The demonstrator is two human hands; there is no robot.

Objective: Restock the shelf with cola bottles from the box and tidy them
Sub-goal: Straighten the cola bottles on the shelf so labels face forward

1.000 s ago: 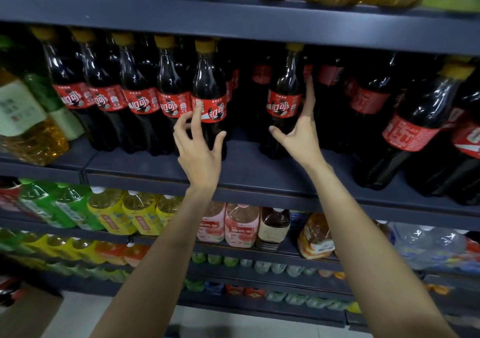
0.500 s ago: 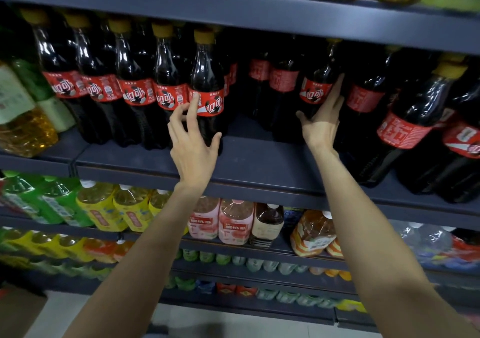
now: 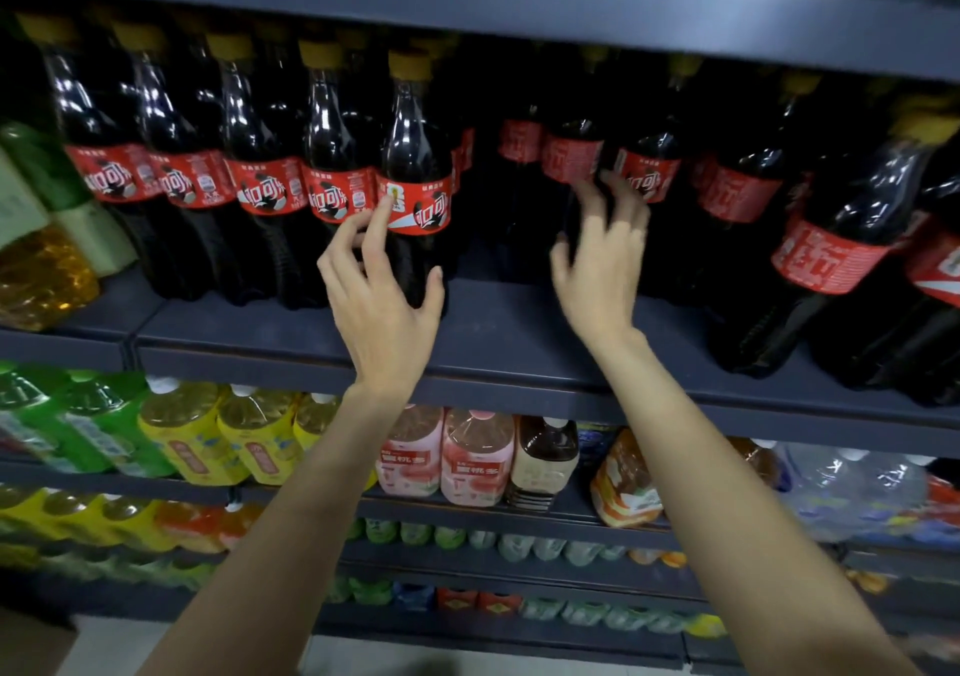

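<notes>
Bottle stands upright, just past the open right hand. Left hand, open, touches another bottle.

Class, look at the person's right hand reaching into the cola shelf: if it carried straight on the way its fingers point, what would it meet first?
Probably the cola bottle set back in the gap: the right hand has its fingertips at that bottle's red label. Depth is unclear, so contact may already exist.

left hand: bare, no glove | right hand: bare | forearms: unsleeved, no watch
</notes>
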